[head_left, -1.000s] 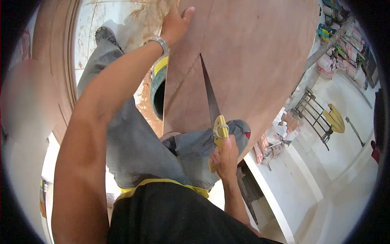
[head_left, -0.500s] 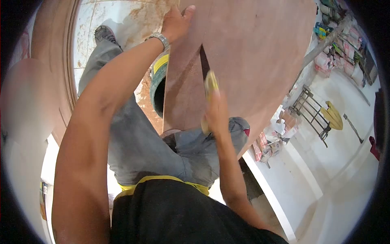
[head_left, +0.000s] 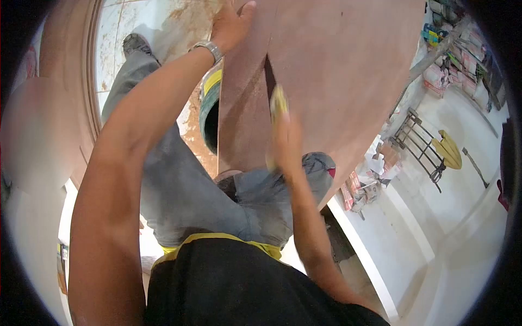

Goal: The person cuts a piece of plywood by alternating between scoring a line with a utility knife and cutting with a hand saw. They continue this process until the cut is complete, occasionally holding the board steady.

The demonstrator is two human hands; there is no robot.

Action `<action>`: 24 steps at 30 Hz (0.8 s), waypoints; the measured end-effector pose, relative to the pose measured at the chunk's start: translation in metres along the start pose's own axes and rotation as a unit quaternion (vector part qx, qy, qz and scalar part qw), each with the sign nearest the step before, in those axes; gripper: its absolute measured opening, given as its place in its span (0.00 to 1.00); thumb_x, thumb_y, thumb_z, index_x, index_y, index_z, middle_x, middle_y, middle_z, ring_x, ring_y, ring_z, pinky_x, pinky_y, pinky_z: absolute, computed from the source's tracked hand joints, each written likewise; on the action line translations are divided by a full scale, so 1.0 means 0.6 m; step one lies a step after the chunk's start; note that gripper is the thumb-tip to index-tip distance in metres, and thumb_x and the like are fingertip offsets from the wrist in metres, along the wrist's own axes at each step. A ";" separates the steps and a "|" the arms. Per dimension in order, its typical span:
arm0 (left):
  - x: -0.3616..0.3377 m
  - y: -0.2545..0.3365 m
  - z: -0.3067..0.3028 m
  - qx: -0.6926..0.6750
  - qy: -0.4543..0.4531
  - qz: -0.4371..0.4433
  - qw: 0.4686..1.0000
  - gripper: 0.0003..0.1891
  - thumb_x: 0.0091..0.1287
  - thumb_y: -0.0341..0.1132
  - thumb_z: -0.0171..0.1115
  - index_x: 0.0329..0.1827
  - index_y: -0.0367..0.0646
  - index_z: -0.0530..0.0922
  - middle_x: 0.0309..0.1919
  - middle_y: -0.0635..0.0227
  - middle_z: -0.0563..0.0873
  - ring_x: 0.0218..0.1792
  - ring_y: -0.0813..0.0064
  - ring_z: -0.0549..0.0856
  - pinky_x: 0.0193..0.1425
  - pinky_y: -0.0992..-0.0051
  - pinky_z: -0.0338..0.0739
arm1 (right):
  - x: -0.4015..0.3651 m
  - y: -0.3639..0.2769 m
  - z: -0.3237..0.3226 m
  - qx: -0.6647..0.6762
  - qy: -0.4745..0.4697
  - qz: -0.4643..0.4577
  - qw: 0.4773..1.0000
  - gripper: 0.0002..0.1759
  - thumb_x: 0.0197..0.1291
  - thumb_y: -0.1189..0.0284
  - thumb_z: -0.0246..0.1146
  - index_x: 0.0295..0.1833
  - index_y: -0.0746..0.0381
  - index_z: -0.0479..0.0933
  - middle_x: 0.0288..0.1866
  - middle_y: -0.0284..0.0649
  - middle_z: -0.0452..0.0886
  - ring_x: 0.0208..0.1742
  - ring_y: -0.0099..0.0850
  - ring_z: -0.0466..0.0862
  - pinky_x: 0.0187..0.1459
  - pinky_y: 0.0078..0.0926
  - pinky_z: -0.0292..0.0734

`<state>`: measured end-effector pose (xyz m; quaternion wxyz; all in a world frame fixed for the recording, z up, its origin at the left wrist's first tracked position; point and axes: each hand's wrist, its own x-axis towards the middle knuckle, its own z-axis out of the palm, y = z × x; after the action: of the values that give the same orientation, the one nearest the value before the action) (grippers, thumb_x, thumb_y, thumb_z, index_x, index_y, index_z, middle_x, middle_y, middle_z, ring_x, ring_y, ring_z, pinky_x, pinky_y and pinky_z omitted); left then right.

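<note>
Black shirt (head_left: 228,288) w/ yellow hem is seen nearest, bottom centre. Grey trousers (head_left: 179,185) lie beyond it, 1 knee showing just below the work.

Right hand (head_left: 286,144) is motion-blurred and closed fully round the yellow grip of the handsaw (head_left: 279,102); no gap is seen betw. fingers and grip. The dark blade (head_left: 268,73) is seated in a straight kerf in the plywood sheet (head_left: 348,65), running up and away from the hand. The sheet is brown and tilted, and fills the upper centre of view. A narrower strip (head_left: 242,108) is split off by the kerf, left of the blade.

Left hand (head_left: 231,24) is laid on the strip's far end, palm down, thumb spread, not closed on anything. Fingertips are cut off by the frame edge. A metal wristwatch (head_left: 209,50) is worn on the left wrist.

A green drum (head_left: 209,111) w/ yellow label is noted just behind the strip's left edge, partly hidden by it. 1 shoe (head_left: 132,43) is set on the stained tile floor (head_left: 163,22) further out.

Far right: a metal rack (head_left: 421,144) w/ a yellow item (head_left: 449,149) beside it. Packed shelves (head_left: 462,54) are seen top right, contents too small to ID.
</note>
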<state>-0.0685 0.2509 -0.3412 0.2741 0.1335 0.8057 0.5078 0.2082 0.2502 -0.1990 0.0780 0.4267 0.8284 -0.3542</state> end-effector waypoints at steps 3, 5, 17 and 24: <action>0.007 -0.035 0.023 0.053 0.024 0.009 0.998 0.42 0.69 0.66 0.54 0.55 0.23 0.73 0.48 0.33 0.83 0.54 0.40 0.84 0.60 0.55 0.76 | -0.137 -0.088 -0.110 -0.010 -0.080 0.123 0.989 0.23 0.74 0.67 0.44 0.64 0.70 0.71 0.53 0.61 0.78 0.56 0.54 0.79 0.57 0.40 0.73; 0.018 -0.036 0.021 0.056 0.034 0.016 0.998 0.43 0.69 0.66 0.54 0.55 0.23 0.73 0.48 0.32 0.83 0.53 0.40 0.84 0.60 0.55 0.76 | -0.115 -0.084 -0.095 -0.011 -0.063 0.057 0.996 0.22 0.68 0.74 0.48 0.65 0.68 0.72 0.53 0.58 0.78 0.56 0.53 0.80 0.57 0.40 0.75; 0.004 -0.008 0.012 -0.024 0.027 0.017 0.999 0.39 0.70 0.61 0.56 0.60 0.25 0.72 0.51 0.34 0.83 0.57 0.41 0.83 0.62 0.54 0.75 | -0.114 -0.078 -0.097 -0.174 -0.120 0.069 0.975 0.20 0.75 0.69 0.45 0.62 0.70 0.72 0.49 0.60 0.77 0.49 0.53 0.80 0.50 0.45 0.75; -0.018 0.028 -0.013 -0.049 0.003 -0.007 0.999 0.33 0.73 0.49 0.54 0.73 0.33 0.60 0.62 0.38 0.77 0.65 0.45 0.77 0.70 0.57 0.70 | 0.118 0.009 0.104 0.056 0.107 0.065 0.990 0.17 0.76 0.63 0.48 0.41 0.67 0.69 0.29 0.49 0.75 0.32 0.42 0.78 0.36 0.42 0.72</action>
<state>-0.0651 0.2473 -0.3204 0.2816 0.1130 0.7813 0.5454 0.1576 0.2576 -0.2785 -0.0124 0.5192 0.7811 -0.3467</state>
